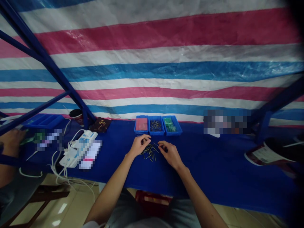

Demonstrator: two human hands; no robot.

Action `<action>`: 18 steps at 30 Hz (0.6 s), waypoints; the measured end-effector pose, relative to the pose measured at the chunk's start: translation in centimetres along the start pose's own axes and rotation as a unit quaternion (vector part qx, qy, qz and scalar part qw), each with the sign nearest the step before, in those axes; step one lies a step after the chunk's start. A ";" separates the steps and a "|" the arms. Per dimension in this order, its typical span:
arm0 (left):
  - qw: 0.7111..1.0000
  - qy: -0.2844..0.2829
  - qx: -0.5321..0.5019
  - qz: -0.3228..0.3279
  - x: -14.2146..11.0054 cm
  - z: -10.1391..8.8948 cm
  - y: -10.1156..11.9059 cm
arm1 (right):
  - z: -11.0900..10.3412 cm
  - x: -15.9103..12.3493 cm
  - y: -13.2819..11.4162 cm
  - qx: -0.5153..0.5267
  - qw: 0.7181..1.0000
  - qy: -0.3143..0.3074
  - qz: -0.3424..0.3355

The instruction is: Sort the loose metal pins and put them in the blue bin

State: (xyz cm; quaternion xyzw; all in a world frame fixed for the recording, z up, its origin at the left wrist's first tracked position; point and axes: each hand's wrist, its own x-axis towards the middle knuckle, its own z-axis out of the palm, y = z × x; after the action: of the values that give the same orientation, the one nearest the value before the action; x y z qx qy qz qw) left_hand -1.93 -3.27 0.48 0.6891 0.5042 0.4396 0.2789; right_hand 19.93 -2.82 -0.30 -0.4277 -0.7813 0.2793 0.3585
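On the blue tabletop lies a loose pile of thin, brass-and-dark pin-like pieces. At the pile's upper left is my left hand, its fingers curled in; what they hold, if anything, is hidden. My right hand is at the pile's right side, thumb and fingers pinched on a thin pin-like piece that points left. Behind both hands stand three small blue bins: the left bin holds pink flat pieces, the middle bin more thin pin-like pieces, the right bin green pieces.
To the left are a white power strip with tangled cables, a dark brown packet and a cup. A large tub stands at the right. Another person's hand shows at far left, beyond blue frame bars.
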 end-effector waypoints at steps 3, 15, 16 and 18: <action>0.999 -0.025 0.031 0.017 0.0 0.0 0.0 | -0.1 1.3 -0.3 -0.016 0.999 -0.024 -0.017; 0.999 -0.012 0.029 -0.015 0.2 0.1 -0.8 | 2.6 4.0 0.2 0.066 0.995 0.027 -0.068; 0.999 -0.013 0.031 -0.016 0.2 0.1 -0.8 | 2.8 3.8 0.2 0.074 0.994 0.035 -0.070; 0.999 -0.016 0.034 -0.013 0.2 0.1 -0.9 | 3.2 3.3 0.2 0.077 0.993 0.042 -0.077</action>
State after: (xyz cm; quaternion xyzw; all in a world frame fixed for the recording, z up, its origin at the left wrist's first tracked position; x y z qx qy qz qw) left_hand -2.19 -2.74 -0.22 0.6984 0.5230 0.4079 0.2688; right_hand 16.23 -0.24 -1.23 -0.3489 -0.7725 0.2918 0.4431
